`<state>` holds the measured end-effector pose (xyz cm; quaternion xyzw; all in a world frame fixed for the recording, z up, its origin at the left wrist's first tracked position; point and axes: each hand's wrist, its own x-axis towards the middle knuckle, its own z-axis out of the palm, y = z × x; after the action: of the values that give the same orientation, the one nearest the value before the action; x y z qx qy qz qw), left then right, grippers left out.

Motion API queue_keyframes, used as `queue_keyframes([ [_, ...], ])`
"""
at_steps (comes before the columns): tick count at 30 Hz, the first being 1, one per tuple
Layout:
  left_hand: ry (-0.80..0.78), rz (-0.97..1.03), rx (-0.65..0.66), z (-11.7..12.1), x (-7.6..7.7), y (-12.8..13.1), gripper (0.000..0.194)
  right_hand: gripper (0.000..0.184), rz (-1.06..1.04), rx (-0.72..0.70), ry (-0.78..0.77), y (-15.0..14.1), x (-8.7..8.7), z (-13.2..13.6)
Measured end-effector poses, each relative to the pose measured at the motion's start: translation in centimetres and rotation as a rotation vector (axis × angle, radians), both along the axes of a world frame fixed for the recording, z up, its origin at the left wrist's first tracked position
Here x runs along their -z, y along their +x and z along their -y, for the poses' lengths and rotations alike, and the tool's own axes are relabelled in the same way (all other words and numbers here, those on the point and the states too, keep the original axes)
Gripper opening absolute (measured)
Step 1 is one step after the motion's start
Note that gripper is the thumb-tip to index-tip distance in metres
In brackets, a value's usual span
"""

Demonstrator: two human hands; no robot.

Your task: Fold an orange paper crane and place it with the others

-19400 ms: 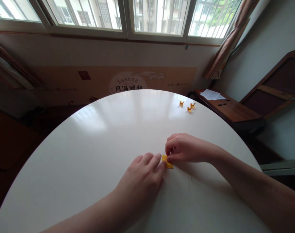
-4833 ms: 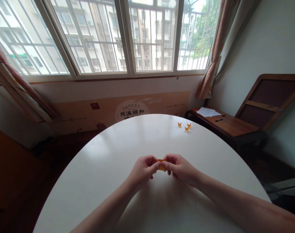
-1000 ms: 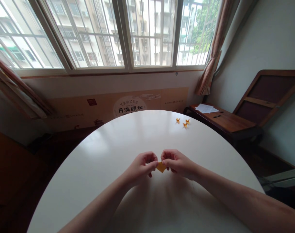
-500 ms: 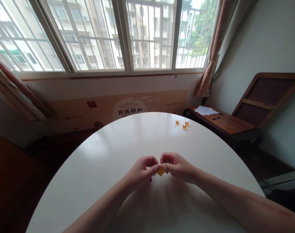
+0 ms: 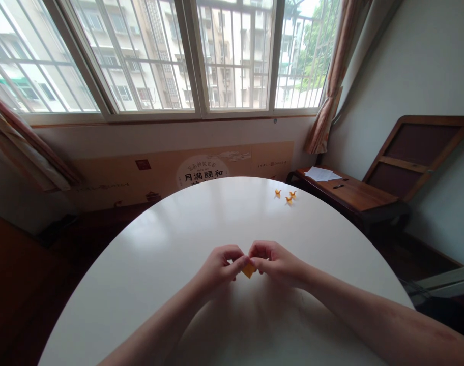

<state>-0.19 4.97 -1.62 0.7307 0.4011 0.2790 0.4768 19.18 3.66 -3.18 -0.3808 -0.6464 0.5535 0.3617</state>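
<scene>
A small folded piece of orange paper (image 5: 249, 270) hangs between my two hands just above the round white table (image 5: 171, 244). My left hand (image 5: 219, 265) pinches its left side with curled fingers. My right hand (image 5: 274, 261) pinches its right side, fingers bent inwards. Most of the paper is hidden by my fingertips. Three small orange folded paper cranes (image 5: 285, 195) stand together at the far right of the table.
A dark wooden side table (image 5: 365, 195) with white sheets (image 5: 321, 174) and a pen stands to the right. A wooden framed panel (image 5: 418, 157) leans on the right wall. A printed cardboard panel (image 5: 178, 170) stands below the barred windows.
Both hands have kept their pinch on the orange paper and shifted slightly left and down in view. The paper has turned a little between the fingertips.
</scene>
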Motion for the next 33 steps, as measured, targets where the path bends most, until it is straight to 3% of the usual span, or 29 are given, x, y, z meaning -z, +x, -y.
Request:
queue_keyframes([
  [6,0.027,-0.005,0.021,0.2,0.0,0.2,0.040,0.013,-0.032,0.034,-0.106,-0.2,-0.9,0.5],
  [12,-0.028,0.040,-0.038,0.2,0.3,0.2,0.034,0.019,-0.068,0.083,-0.159,-0.1,-1.1,0.4],
  [18,-0.006,0.060,-0.103,0.0,0.2,0.3,0.027,0.025,-0.042,0.081,-0.162,0.2,-0.7,0.3],
  [33,-0.020,0.008,-0.078,-0.3,0.6,0.0,0.033,0.026,0.019,0.146,-0.104,0.3,-0.8,0.1],
])
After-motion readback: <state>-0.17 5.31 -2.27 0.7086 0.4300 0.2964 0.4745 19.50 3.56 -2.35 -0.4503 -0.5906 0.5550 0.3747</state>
